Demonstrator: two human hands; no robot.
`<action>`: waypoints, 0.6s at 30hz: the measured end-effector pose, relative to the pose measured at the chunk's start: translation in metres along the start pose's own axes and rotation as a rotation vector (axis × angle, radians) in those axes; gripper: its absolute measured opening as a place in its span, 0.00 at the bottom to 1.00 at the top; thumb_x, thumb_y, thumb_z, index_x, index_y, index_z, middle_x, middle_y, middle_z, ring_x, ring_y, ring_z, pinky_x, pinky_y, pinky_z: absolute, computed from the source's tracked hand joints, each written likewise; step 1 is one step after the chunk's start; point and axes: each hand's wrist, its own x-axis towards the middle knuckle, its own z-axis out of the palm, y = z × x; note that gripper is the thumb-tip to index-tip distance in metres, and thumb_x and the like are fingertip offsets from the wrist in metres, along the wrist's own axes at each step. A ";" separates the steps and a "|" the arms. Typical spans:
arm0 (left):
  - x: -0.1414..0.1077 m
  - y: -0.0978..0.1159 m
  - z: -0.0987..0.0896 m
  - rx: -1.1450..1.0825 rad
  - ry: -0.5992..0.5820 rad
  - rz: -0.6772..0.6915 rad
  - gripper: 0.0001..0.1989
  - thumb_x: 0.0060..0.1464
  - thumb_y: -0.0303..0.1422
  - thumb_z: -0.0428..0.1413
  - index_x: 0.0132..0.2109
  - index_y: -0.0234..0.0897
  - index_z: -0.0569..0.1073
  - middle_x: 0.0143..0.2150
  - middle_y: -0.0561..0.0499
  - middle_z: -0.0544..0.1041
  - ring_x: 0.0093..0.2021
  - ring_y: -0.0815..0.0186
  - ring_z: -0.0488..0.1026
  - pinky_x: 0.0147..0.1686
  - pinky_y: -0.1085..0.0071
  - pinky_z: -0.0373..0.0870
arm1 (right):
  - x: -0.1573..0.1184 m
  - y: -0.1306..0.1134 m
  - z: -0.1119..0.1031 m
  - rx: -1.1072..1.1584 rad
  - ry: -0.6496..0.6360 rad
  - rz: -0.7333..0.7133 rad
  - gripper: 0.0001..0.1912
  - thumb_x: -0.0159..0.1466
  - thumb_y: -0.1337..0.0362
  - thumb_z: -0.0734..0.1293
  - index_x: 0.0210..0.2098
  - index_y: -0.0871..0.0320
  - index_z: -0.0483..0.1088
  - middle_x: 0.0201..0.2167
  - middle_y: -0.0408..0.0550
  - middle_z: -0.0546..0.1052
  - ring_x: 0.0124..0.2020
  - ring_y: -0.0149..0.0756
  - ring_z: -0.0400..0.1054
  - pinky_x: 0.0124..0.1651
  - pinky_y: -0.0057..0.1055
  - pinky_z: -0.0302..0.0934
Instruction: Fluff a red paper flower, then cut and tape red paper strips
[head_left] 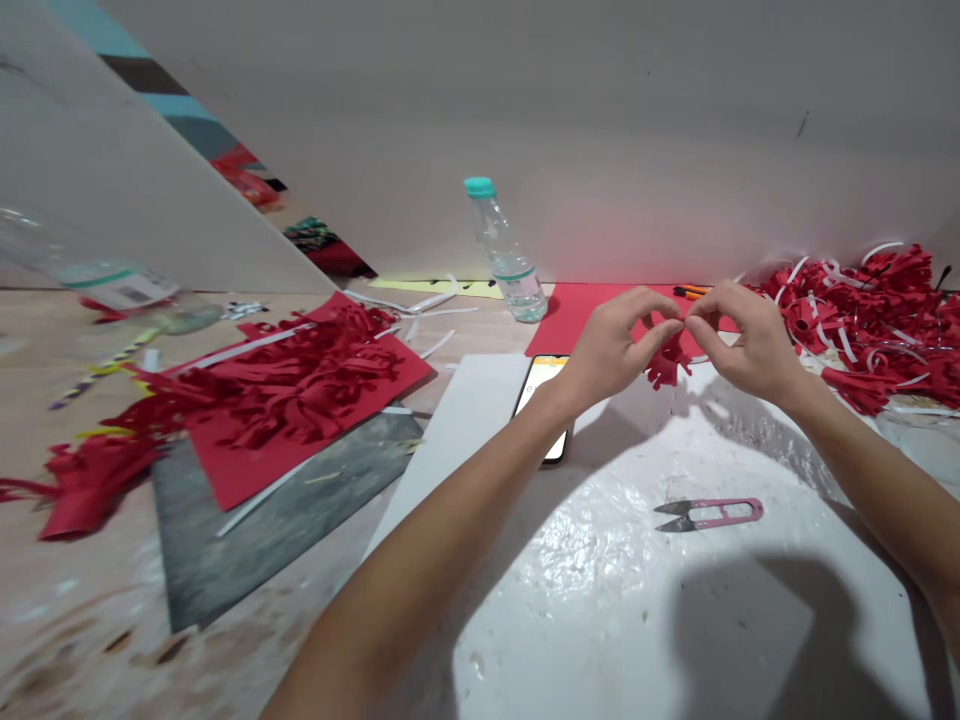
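Note:
My left hand (619,345) pinches a small red fringed paper piece (669,363), whose cut strips hang below the fingers. Thumb and forefinger of my right hand (754,345) are pressed together, meeting the left fingertips at the piece's top; what lies between them is too small to make out. Below the hands, pink-handled thread snips (724,513) lie on the glossy white board (600,600). A phone (555,440) with a lit screen is partly covered by my left wrist.
Red fringed pieces with white strips (862,320) heap up at the right. More red fringe (300,380) lies on a red sheet (232,470) over a dark grey board (300,530) at the left. A bottle (517,285) leans by the wall; another bottle (120,280) stands at far left.

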 end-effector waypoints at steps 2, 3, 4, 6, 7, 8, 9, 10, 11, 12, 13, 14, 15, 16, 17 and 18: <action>0.000 -0.001 0.000 0.002 0.009 0.006 0.06 0.63 0.35 0.55 0.39 0.39 0.74 0.37 0.50 0.79 0.35 0.67 0.72 0.38 0.70 0.68 | 0.000 0.000 0.000 0.013 -0.005 0.024 0.07 0.65 0.65 0.65 0.29 0.54 0.67 0.26 0.42 0.72 0.27 0.33 0.65 0.33 0.33 0.58; 0.000 -0.001 0.000 -0.001 0.012 0.017 0.06 0.63 0.34 0.55 0.39 0.39 0.74 0.37 0.50 0.79 0.35 0.67 0.72 0.38 0.70 0.68 | 0.000 0.000 0.000 0.021 -0.013 0.032 0.07 0.65 0.65 0.65 0.29 0.54 0.67 0.25 0.42 0.72 0.27 0.33 0.64 0.33 0.33 0.58; 0.000 -0.001 0.000 -0.003 0.013 0.029 0.06 0.63 0.34 0.55 0.39 0.39 0.74 0.37 0.50 0.78 0.35 0.68 0.72 0.38 0.71 0.68 | 0.000 0.000 0.000 0.030 -0.024 0.037 0.07 0.65 0.65 0.65 0.29 0.55 0.67 0.25 0.42 0.71 0.27 0.33 0.64 0.34 0.33 0.57; 0.000 -0.002 0.000 -0.002 0.012 0.046 0.06 0.63 0.34 0.55 0.38 0.38 0.74 0.37 0.50 0.78 0.35 0.68 0.71 0.38 0.71 0.68 | 0.000 0.000 -0.001 0.048 -0.040 0.046 0.07 0.66 0.65 0.65 0.29 0.55 0.66 0.25 0.42 0.71 0.27 0.33 0.64 0.33 0.32 0.57; 0.000 -0.002 0.000 0.002 0.008 0.049 0.06 0.64 0.34 0.55 0.38 0.38 0.74 0.36 0.50 0.78 0.35 0.68 0.71 0.37 0.71 0.68 | 0.000 0.000 -0.001 0.056 -0.046 0.050 0.08 0.66 0.65 0.64 0.29 0.55 0.66 0.25 0.42 0.71 0.27 0.32 0.64 0.33 0.32 0.56; 0.000 -0.002 0.000 0.007 0.006 0.051 0.07 0.64 0.34 0.55 0.38 0.38 0.74 0.36 0.50 0.78 0.35 0.68 0.71 0.37 0.71 0.68 | 0.000 0.000 -0.001 0.063 -0.052 0.054 0.08 0.66 0.64 0.64 0.29 0.55 0.66 0.25 0.42 0.71 0.27 0.32 0.63 0.33 0.32 0.56; 0.000 -0.003 -0.001 0.011 0.003 0.056 0.07 0.64 0.34 0.55 0.38 0.38 0.74 0.36 0.50 0.78 0.35 0.67 0.71 0.37 0.71 0.68 | 0.000 0.000 -0.001 0.069 -0.059 0.058 0.09 0.66 0.64 0.64 0.29 0.55 0.66 0.25 0.42 0.71 0.27 0.32 0.63 0.33 0.32 0.56; 0.000 -0.003 -0.001 0.013 0.001 0.063 0.06 0.64 0.34 0.55 0.39 0.38 0.74 0.37 0.50 0.78 0.35 0.67 0.72 0.37 0.71 0.68 | 0.001 -0.001 -0.001 0.076 -0.067 0.062 0.09 0.67 0.63 0.64 0.29 0.55 0.65 0.25 0.42 0.70 0.27 0.32 0.63 0.33 0.32 0.55; 0.000 -0.003 -0.001 0.012 0.000 0.073 0.06 0.64 0.34 0.55 0.39 0.38 0.74 0.37 0.50 0.78 0.35 0.67 0.72 0.38 0.71 0.68 | 0.001 -0.001 -0.001 0.082 -0.075 0.066 0.10 0.67 0.63 0.63 0.29 0.55 0.65 0.25 0.42 0.70 0.27 0.32 0.62 0.33 0.32 0.55; 0.000 -0.004 -0.001 0.009 0.000 0.084 0.05 0.64 0.34 0.55 0.39 0.38 0.74 0.37 0.50 0.79 0.35 0.67 0.72 0.38 0.71 0.68 | 0.001 -0.001 -0.001 0.086 -0.084 0.070 0.10 0.67 0.62 0.63 0.29 0.55 0.65 0.25 0.42 0.70 0.27 0.32 0.62 0.33 0.32 0.55; 0.000 -0.004 -0.001 0.005 -0.001 0.093 0.05 0.64 0.33 0.55 0.40 0.38 0.74 0.37 0.50 0.79 0.35 0.67 0.72 0.38 0.71 0.68 | 0.001 -0.001 -0.001 0.087 -0.091 0.074 0.11 0.68 0.61 0.63 0.29 0.55 0.65 0.25 0.42 0.70 0.27 0.32 0.62 0.33 0.32 0.55; 0.000 -0.004 -0.001 0.001 -0.004 0.098 0.05 0.64 0.33 0.55 0.40 0.38 0.74 0.37 0.50 0.78 0.35 0.68 0.72 0.38 0.71 0.68 | 0.001 -0.001 -0.001 0.087 -0.096 0.077 0.11 0.68 0.61 0.62 0.29 0.55 0.65 0.25 0.42 0.70 0.28 0.32 0.62 0.33 0.32 0.56; 0.000 -0.005 -0.001 -0.004 -0.008 0.099 0.05 0.64 0.33 0.55 0.39 0.38 0.74 0.37 0.51 0.78 0.35 0.68 0.72 0.38 0.71 0.67 | 0.001 -0.001 -0.001 0.086 -0.101 0.079 0.11 0.68 0.61 0.62 0.29 0.55 0.65 0.25 0.42 0.70 0.28 0.32 0.62 0.33 0.32 0.56; 0.001 -0.005 -0.001 -0.009 -0.014 0.095 0.05 0.64 0.33 0.54 0.39 0.38 0.74 0.36 0.51 0.78 0.34 0.68 0.71 0.37 0.71 0.67 | 0.001 -0.001 -0.001 0.084 -0.107 0.079 0.12 0.69 0.61 0.62 0.29 0.55 0.65 0.25 0.43 0.71 0.27 0.32 0.62 0.33 0.32 0.56; 0.001 -0.005 -0.001 -0.012 -0.021 0.086 0.06 0.64 0.33 0.54 0.39 0.38 0.73 0.36 0.51 0.77 0.34 0.68 0.71 0.37 0.71 0.67 | 0.001 -0.001 -0.001 0.083 -0.110 0.077 0.12 0.69 0.60 0.62 0.29 0.55 0.65 0.25 0.43 0.71 0.27 0.32 0.62 0.33 0.32 0.56; 0.001 -0.005 -0.001 -0.013 -0.029 0.072 0.06 0.65 0.34 0.54 0.39 0.38 0.73 0.36 0.51 0.77 0.34 0.68 0.71 0.37 0.71 0.67 | 0.001 0.000 -0.001 0.081 -0.109 0.071 0.12 0.69 0.60 0.62 0.28 0.55 0.66 0.25 0.43 0.71 0.27 0.32 0.62 0.33 0.32 0.56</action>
